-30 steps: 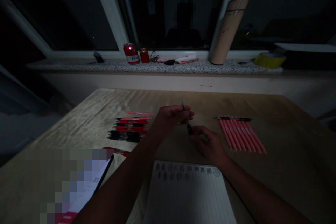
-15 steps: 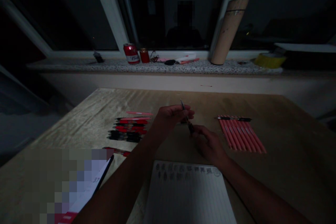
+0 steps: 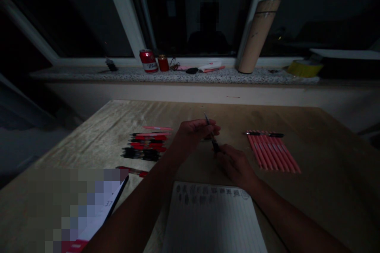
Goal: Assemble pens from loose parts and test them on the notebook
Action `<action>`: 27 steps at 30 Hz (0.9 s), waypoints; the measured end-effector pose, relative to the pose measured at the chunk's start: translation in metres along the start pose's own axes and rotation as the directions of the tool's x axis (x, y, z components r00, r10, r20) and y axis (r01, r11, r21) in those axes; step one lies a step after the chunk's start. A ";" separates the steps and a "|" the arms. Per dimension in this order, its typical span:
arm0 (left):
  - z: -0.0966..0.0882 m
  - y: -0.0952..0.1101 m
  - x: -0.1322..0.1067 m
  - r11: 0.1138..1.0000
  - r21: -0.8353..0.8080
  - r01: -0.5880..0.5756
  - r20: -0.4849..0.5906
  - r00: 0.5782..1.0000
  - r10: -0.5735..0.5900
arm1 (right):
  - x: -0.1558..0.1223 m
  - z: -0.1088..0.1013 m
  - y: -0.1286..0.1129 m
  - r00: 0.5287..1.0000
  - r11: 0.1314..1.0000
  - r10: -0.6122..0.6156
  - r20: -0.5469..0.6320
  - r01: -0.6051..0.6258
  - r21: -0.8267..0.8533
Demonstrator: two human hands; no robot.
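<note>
A dark pen (image 3: 214, 143) slants between my two hands above the table, its thin tip pointing up and away. My left hand (image 3: 197, 127) is closed on its upper part, thumb and fingers pinching it. The lower, black end sits in the fingers of my right hand (image 3: 234, 162). Below my hands lies a lined notebook (image 3: 218, 221) with rows of dark scribbles along its top. To the right, several pink pens (image 3: 273, 152) lie side by side, with a black pen (image 3: 265, 134) across their far ends.
Left of my arms lies a pile of red and black pens (image 3: 145, 146), with a pink pen (image 3: 157, 128) beyond and a red pen (image 3: 132, 171) nearer. A can (image 3: 148, 61), a red jar (image 3: 163, 63), a tall tube (image 3: 259, 35) and yellow tape (image 3: 305, 68) stand on the sill.
My right hand's fingers have shifted slightly at the pen's lower end. The left hand and the pens on the table look the same.
</note>
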State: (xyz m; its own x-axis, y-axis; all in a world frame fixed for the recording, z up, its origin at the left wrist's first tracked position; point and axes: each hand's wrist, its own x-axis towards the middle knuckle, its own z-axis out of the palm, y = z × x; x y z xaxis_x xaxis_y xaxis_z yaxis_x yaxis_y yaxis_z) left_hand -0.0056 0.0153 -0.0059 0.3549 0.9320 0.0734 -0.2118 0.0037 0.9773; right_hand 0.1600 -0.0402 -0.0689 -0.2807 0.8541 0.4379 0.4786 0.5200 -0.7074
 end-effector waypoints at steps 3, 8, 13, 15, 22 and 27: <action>0.001 0.000 0.000 1.000 0.003 -0.002 -0.007 1.000 0.002 | 0.000 0.002 0.000 0.999 0.999 0.042 -0.010 -0.042 0.022; 0.001 0.002 0.000 1.000 0.001 -0.013 -0.016 1.000 0.013 | 0.000 0.008 0.007 0.974 0.988 0.153 -0.167 -0.154 0.008; 0.002 0.004 -0.002 0.993 0.108 -0.044 -0.047 0.998 0.049 | -0.001 0.008 0.011 0.980 0.994 0.082 -0.183 -0.095 -0.061; 0.003 0.005 -0.002 0.990 0.131 -0.056 -0.056 0.996 0.064 | -0.002 0.007 0.009 0.984 0.997 0.037 -0.172 -0.048 -0.063; 0.001 0.006 -0.001 0.994 0.097 -0.057 -0.059 0.996 0.063 | -0.001 0.000 -0.001 1.000 1.000 -0.015 0.017 0.016 -0.010; 0.001 0.007 -0.001 0.989 0.130 -0.065 -0.069 0.995 0.074 | -0.001 0.003 0.001 0.995 0.995 0.090 -0.049 -0.088 0.038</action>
State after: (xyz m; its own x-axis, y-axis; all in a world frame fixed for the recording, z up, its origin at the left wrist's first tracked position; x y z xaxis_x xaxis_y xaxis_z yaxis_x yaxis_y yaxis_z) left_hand -0.0063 0.0134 0.0007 0.2742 0.9526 0.1317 -0.1145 -0.1036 0.9880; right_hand 0.1582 -0.0407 -0.0717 -0.1953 0.8957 0.3996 0.4695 0.4431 -0.7637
